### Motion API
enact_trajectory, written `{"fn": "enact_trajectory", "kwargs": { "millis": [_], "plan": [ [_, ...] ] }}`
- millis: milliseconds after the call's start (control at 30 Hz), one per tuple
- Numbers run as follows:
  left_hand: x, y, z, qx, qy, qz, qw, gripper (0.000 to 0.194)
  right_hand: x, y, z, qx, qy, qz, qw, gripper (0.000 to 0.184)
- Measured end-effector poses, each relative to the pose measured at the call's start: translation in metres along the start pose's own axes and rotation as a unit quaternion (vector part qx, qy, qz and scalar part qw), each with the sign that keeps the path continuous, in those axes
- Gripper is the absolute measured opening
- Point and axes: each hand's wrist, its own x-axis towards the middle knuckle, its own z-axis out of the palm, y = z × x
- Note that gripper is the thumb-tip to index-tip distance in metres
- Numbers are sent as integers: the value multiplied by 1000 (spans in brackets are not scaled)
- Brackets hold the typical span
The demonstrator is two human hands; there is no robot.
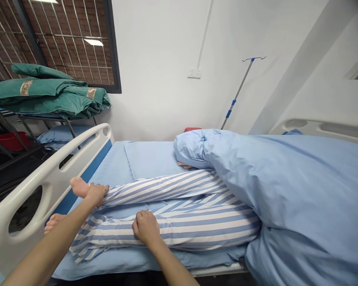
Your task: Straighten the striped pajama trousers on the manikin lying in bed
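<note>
Pale blue bedsheet covers the hospital bed before me, and a person lies on it in blue-and-white striped pyjama trousers, feet toward me. My left hand is at the farther leg, its fingers closed around the ankle, with the bare foot sticking out just past them. The other bare foot shows lower down, partly behind my left forearm. My right hand lies further up the nearer leg, fingers curled down onto the striped cloth; I can't tell whether they grip or only press. A white plastic footboard with oval cut-outs stands just beside my left arm.

Farther on, a blue quilt covers the person's upper body, and their hand shows at its edge. Behind it, a red object is too hidden to identify. A drip stand with blue bands stands against the white wall, near a wall socket. To the left, folded green quilts sit on a metal-framed bed above a blue pillow and a red basin, below a grid-covered window.
</note>
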Motion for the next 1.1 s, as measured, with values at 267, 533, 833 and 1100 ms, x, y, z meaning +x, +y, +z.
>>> {"fn": "enact_trajectory", "kwargs": {
  "millis": [267,533,833,1100],
  "plan": [
    [-8,6,47,-88,36,8,995,44,1,1,2,-14,10,-4,1000,13],
    [-2,26,25,-260,208,-23,943,32,0,1,3,-16,29,-14,999,10],
    [24,44,58,-315,225,-177,905,39,1,6,3,50,9,-10,999,14],
    [24,51,60,-284,222,-199,911,40,87,-36,-10,272,26,22,962,29]
  ]
}}
